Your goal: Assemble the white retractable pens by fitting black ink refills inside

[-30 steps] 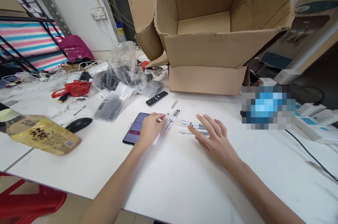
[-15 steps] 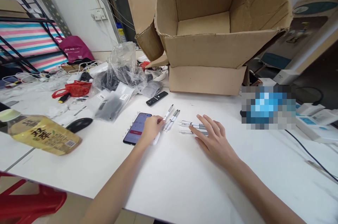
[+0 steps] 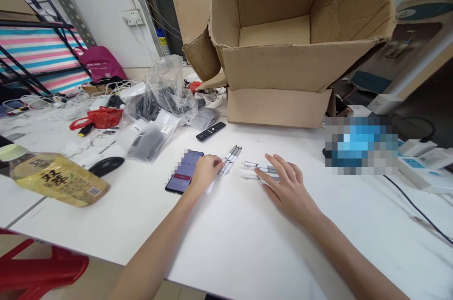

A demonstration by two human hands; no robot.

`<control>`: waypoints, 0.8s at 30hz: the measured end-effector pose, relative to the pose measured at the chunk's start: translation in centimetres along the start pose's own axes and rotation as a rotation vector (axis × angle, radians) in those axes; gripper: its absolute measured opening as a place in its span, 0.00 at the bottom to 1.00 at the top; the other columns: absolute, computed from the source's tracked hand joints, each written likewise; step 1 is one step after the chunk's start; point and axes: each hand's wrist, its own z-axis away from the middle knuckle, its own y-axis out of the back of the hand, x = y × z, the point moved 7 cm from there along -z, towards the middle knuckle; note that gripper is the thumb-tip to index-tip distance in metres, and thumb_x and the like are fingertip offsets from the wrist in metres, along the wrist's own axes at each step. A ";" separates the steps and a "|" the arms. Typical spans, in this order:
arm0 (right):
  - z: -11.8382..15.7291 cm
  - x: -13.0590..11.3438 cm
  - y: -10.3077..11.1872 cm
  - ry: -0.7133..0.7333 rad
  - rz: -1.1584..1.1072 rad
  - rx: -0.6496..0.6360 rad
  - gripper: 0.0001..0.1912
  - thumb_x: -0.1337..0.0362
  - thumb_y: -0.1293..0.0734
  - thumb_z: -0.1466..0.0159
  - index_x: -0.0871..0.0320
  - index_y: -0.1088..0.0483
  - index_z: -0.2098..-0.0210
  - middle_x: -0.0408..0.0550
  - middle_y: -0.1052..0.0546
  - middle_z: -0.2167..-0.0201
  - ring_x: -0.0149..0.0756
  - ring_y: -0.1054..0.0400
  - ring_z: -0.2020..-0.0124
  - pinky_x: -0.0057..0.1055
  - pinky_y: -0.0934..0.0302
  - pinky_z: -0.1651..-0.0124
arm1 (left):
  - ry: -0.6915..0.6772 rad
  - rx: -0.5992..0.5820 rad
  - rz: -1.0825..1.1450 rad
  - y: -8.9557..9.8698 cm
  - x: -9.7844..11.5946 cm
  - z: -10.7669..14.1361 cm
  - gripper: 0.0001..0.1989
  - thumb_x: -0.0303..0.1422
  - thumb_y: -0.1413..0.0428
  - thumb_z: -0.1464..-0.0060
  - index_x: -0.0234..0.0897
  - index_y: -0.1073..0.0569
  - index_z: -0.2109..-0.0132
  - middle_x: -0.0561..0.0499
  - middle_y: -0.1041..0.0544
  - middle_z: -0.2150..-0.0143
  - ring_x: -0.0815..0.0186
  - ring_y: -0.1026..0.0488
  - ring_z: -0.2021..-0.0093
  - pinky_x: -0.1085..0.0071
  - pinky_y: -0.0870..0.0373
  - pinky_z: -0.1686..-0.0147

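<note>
Head view: a white bench [image 3: 247, 248] spans the scene, and a large open cardboard box [image 3: 276, 66] stands beyond both hands with its flaps up. Well left of the left hand lie a clear plastic bag [image 3: 164, 95], a bottle with a yellow label [image 3: 58, 181] on its side, and a black computer mouse [image 3: 106, 166]. A black remote control [image 3: 211, 131] lies beyond the gap between the hands. Beyond the right hand sits an object too pixelated to name [image 3: 361, 145].

The hands are apart, with the pens between them. The left hand [image 3: 207, 172] rests just beside a lit smartphone [image 3: 184, 171], its fingertips [image 3: 221, 162] at the near ends of three white-and-grey pens [image 3: 230, 160] that lie slanted and close together. Whether it grips them, I cannot tell. The right hand [image 3: 288, 191] lies open with its fingers [image 3: 274, 164] spread, its thumb [image 3: 260, 175] just at two more pens [image 3: 258, 170] lying side by side. The pens' position between the hands seems to keep them within easy reach of both, apart from the clutter further left.
</note>
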 end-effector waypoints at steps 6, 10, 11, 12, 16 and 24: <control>0.2 0.1 -0.3 -0.010 -0.002 -0.016 0.18 0.66 0.40 0.32 0.49 0.35 0.43 0.56 0.43 0.33 0.52 0.51 0.33 0.54 0.51 0.40 | -0.031 0.005 -0.005 -0.2 -0.1 0.1 0.08 0.35 0.44 0.44 0.40 0.21 0.62 0.51 0.18 0.64 0.66 0.24 0.66 0.73 0.34 0.65; 0.3 0.3 -0.7 -0.012 0.001 -0.049 0.17 0.66 0.41 0.31 0.51 0.34 0.44 0.57 0.44 0.33 0.52 0.52 0.33 0.54 0.50 0.40 | -0.051 0.034 -0.033 -0.1 0.1 0.2 0.11 0.38 0.47 0.42 0.41 0.21 0.63 0.51 0.19 0.64 0.66 0.25 0.66 0.72 0.35 0.65; 0.3 0.4 -0.9 -0.010 -0.001 -0.055 0.16 0.65 0.41 0.31 0.52 0.34 0.45 0.57 0.44 0.34 0.52 0.52 0.33 0.53 0.50 0.41 | -0.054 0.043 -0.043 0.0 0.1 0.2 0.12 0.38 0.48 0.41 0.41 0.21 0.63 0.51 0.19 0.64 0.66 0.26 0.67 0.72 0.36 0.65; 0.3 0.4 -1.0 -0.007 -0.004 -0.059 0.16 0.65 0.41 0.31 0.53 0.33 0.46 0.57 0.43 0.34 0.52 0.52 0.33 0.53 0.49 0.41 | -0.056 0.052 -0.053 0.1 0.2 0.3 0.12 0.39 0.48 0.41 0.41 0.21 0.64 0.50 0.19 0.65 0.65 0.26 0.67 0.71 0.36 0.65; 0.4 0.4 -1.7 0.010 -0.027 -0.062 0.12 0.68 0.42 0.31 0.55 0.31 0.53 0.57 0.39 0.37 0.51 0.50 0.35 0.49 0.47 0.43 | -0.049 0.106 -0.088 0.7 0.6 0.7 0.14 0.38 0.51 0.39 0.40 0.22 0.63 0.49 0.21 0.64 0.65 0.27 0.69 0.70 0.37 0.65; 0.8 1.6 -2.9 -0.043 -0.093 -0.083 0.07 0.68 0.40 0.32 0.56 0.30 0.59 0.54 0.29 0.53 0.45 0.37 0.51 0.42 0.43 0.53 | -0.404 0.250 -0.087 0.1 5.1 3.5 0.12 0.35 0.51 0.37 0.41 0.24 0.60 0.50 0.23 0.63 0.65 0.28 0.59 0.69 0.32 0.58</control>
